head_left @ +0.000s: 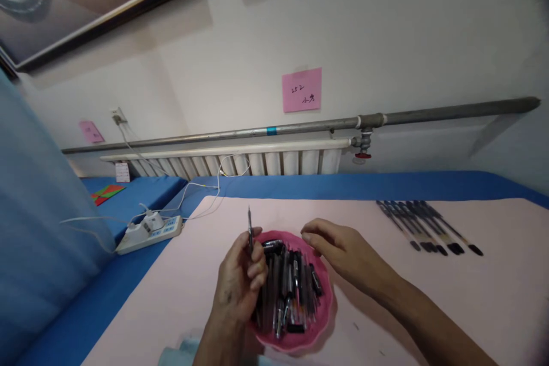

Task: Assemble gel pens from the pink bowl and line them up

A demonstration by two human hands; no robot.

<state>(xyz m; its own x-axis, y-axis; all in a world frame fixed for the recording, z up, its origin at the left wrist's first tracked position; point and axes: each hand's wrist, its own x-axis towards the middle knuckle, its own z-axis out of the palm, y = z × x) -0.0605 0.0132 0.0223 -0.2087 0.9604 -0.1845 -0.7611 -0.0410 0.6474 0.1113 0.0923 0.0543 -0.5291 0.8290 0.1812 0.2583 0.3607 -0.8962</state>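
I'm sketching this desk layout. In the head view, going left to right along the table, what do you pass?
Power strip → left hand holding a pen part upright → pink bowl of pen parts → right hand over the bowl's rim → row of black pens.

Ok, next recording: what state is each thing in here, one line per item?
left hand: fingers closed on a thin pen part, held upright
pen part: upright, tip up
right hand: empty, fingers curled loosely over the bowl rim
pink bowl: full of dark pen parts
row of pens: laid side by side, capped
power strip: plugs inserted
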